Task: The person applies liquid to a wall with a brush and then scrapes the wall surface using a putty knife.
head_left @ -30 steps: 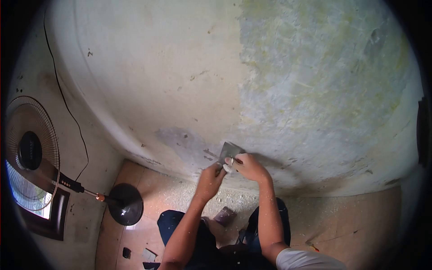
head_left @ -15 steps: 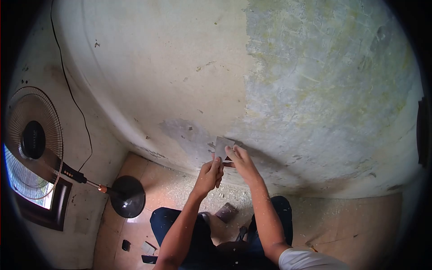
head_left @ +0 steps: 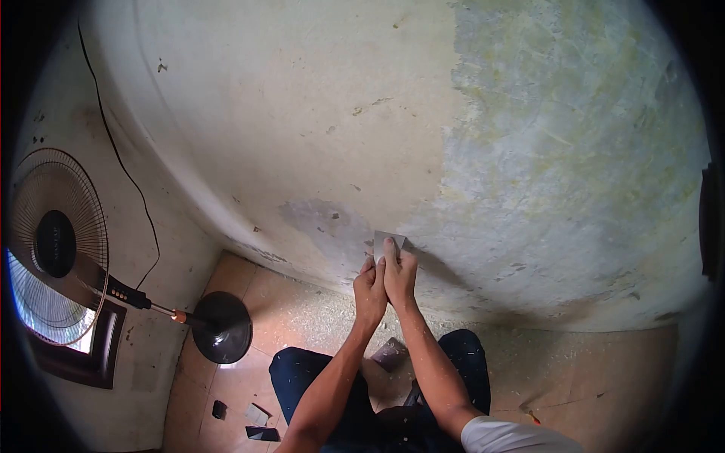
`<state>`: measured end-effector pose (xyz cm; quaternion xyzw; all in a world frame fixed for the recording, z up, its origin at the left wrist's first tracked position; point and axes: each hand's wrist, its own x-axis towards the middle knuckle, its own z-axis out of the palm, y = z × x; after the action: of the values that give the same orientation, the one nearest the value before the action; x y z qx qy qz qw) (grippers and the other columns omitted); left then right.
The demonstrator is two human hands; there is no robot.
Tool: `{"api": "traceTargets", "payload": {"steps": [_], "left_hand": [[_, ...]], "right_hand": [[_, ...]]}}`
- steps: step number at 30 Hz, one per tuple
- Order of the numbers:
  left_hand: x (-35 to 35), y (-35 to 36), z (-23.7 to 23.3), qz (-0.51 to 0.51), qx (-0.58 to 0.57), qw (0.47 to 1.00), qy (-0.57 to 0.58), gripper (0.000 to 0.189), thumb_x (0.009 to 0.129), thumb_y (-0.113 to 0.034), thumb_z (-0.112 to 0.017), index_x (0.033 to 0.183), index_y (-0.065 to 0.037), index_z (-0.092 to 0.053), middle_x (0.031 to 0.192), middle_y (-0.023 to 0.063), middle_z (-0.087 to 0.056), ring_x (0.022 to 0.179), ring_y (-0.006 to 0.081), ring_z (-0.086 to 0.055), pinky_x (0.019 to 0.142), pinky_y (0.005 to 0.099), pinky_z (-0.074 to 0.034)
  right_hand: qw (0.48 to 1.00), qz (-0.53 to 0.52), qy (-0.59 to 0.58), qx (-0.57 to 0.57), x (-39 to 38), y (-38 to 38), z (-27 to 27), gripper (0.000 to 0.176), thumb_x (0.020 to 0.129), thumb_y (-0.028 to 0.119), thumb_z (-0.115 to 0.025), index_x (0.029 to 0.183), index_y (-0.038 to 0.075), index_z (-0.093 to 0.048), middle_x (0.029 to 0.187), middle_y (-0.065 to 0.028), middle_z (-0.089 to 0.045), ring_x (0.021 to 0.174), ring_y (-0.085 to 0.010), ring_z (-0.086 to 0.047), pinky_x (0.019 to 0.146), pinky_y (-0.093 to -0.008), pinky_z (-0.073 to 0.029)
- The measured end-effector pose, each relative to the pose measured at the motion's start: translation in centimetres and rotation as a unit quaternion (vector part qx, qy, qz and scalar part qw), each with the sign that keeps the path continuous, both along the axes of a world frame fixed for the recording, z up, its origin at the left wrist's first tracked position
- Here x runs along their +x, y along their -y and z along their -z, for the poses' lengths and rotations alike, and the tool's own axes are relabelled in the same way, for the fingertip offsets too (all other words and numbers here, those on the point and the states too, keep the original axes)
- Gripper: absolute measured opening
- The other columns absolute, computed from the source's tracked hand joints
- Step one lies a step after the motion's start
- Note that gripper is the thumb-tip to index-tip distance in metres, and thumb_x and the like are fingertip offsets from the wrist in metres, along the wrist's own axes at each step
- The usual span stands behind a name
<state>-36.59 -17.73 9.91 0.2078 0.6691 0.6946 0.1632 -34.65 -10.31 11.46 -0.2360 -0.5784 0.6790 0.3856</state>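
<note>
Both hands are together low against the wall (head_left: 325,143), which has bare grey-green patches on the right and flaking paint. My right hand (head_left: 399,275) is closed round a flat grey scraper blade (head_left: 390,236), its thumb lying on the face of the blade. Right beside it, my left hand (head_left: 370,287) touches the right hand and the lower left part of the blade, fingers bent. The scraper's handle is hidden by the hands. Whether the blade's top edge touches the wall is hard to tell.
A standing fan (head_left: 57,241) with a round black base (head_left: 221,327) is at the left. On the tiled floor (head_left: 249,362) lie a phone (head_left: 262,433), a flat grey piece (head_left: 257,414), a small black object (head_left: 219,409), a brownish block (head_left: 390,353) and paint flakes.
The hands have come closer together, and the right thumb now lies on the blade. The view has shifted slightly, so the wall patches and fan base appear further right.
</note>
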Motion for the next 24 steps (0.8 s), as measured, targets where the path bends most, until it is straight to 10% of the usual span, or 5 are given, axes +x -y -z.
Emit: {"api": "traceTargets", "payload": {"steps": [13,24], "left_hand": [[1.0,-0.7,-0.4,-0.003,0.019,0.999,0.025,0.052,0.111,-0.026,-0.058,0.083,0.016,-0.070,0.081,0.0258,-0.073,0.126,0.0260,-0.061,0.112,0.0376,-0.042],[0.7,-1.1,-0.2,-0.021,0.002,0.998,0.051,0.050,0.111,-0.025,-0.059,0.087,0.017,-0.071,0.075,0.0210,-0.069,0.108,0.0185,-0.062,0.097,0.0360,-0.049]], "right_hand": [[0.993,0.037,0.075,0.082,1.3,-1.1,-0.5,0.055,0.112,0.033,-0.059,0.072,-0.005,-0.064,0.064,-0.0032,-0.063,0.058,-0.0097,-0.058,0.054,-0.0285,-0.048],[0.999,0.033,-0.003,0.019,0.7,-0.2,-1.6,0.054,0.112,0.031,-0.059,0.069,-0.001,-0.061,0.060,0.0030,-0.054,0.058,-0.0059,-0.047,0.051,-0.0289,-0.037]]}}
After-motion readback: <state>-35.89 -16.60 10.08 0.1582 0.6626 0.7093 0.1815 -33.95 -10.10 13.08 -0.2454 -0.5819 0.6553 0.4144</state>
